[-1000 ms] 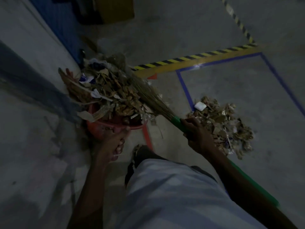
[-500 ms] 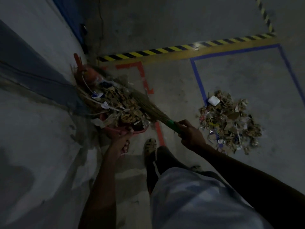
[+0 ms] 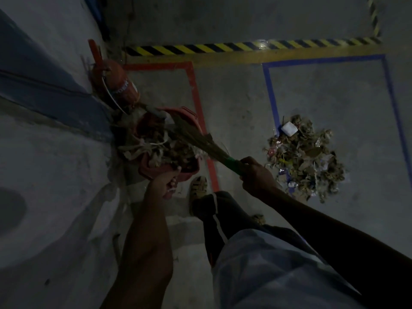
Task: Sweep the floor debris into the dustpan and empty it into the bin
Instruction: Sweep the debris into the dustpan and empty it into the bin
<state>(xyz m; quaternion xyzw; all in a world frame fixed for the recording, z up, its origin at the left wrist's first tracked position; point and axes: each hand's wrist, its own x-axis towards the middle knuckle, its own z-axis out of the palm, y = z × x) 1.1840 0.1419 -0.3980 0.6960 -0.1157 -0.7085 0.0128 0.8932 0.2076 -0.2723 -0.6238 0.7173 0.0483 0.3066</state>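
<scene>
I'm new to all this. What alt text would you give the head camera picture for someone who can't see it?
Dim view looking down: a person's left hand grips a red dustpan heaped with dry leaves and scraps, while the right hand holds a green-handled broom whose bristles lie across the load. A second debris pile sits on the concrete floor inside blue tape lines, and a red fire extinguisher stands by the wall.

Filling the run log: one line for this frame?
left hand: grips loaded red dustpan | right hand: grips broom, bristles on load | debris pile: on floor
</scene>
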